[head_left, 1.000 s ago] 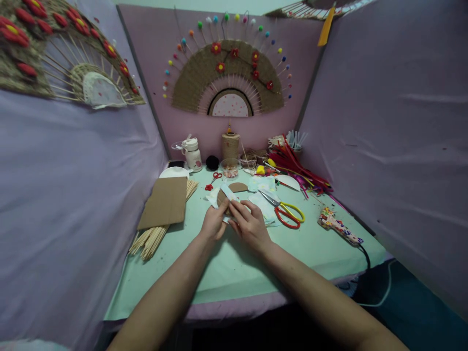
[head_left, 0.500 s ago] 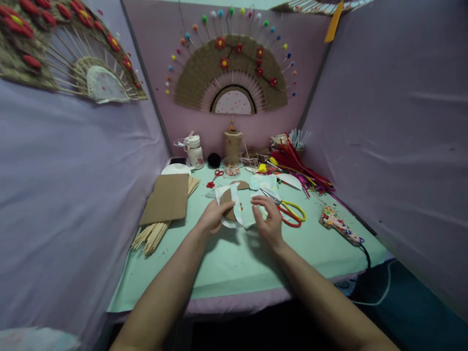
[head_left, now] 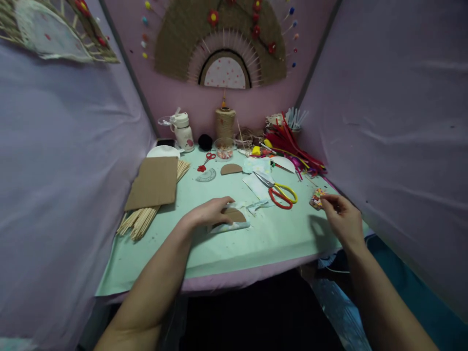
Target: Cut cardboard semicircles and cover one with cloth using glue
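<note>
My left hand (head_left: 206, 214) holds a half-circle of brown cardboard (head_left: 236, 215) low over the front of the table, thumb and fingers at its left end. Pale patterned cloth (head_left: 234, 227) lies under the cardboard and folds along its lower edge. Out to the right, the fingers of my right hand (head_left: 343, 219) are closed around a glue gun (head_left: 316, 199) with a colourful pattern; most of its body is hidden by the hand. Between the hands lie large scissors (head_left: 280, 192) with one red and one yellow handle, beside cloth scraps (head_left: 259, 205).
A cardboard sheet (head_left: 155, 181) rests on thin wooden sticks (head_left: 139, 224) at left. Further back are a second cardboard half-circle (head_left: 231, 169), a protractor (head_left: 206, 175), small red scissors (head_left: 209, 157), a bottle (head_left: 183, 131), a twine spool (head_left: 224, 123) and red strips (head_left: 292, 146).
My right hand has moved right, from near the cloth to the glue gun. My left hand has lowered and turned the cardboard with its cloth. The view has tilted downward.
</note>
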{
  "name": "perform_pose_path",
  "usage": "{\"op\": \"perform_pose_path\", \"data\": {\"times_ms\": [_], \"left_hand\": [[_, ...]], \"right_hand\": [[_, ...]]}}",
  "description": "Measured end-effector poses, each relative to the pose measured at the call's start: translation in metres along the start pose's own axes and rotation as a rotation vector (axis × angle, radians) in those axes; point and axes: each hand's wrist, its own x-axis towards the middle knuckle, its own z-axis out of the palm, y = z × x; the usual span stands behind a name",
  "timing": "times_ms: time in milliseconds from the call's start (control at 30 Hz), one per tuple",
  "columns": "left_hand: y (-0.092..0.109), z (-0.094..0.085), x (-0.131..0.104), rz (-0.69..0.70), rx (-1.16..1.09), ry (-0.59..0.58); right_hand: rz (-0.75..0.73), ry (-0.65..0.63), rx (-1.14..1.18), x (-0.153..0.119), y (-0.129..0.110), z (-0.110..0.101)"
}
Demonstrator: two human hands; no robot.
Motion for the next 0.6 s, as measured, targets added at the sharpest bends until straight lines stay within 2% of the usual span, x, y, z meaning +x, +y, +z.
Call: {"op": "perform_pose_path", "data": {"times_ms": [133,300,467,600], "left_hand": [[-0.011,-0.005,0.001,0.003,-0.103,0.074],[-0.017,-0.009,0.003,-0.005,-0.125,0.04],[-0.013,-0.01,0.001,-0.031,-0.143,0.041],[-0.004,-0.014,-0.002,0.005,-0.213,0.067]], "right_hand": [[0.001,0.002,-0.103,-0.007,0.006,-0.011],[-0.064,-0.001,-0.153,-0.011,0.007,-0.01],[-0.095,-0.014,-0.15,-0.012,0.002,-0.008],[-0.095,-0.055,-0.077,-0.02,-0.015,-0.001]]}}
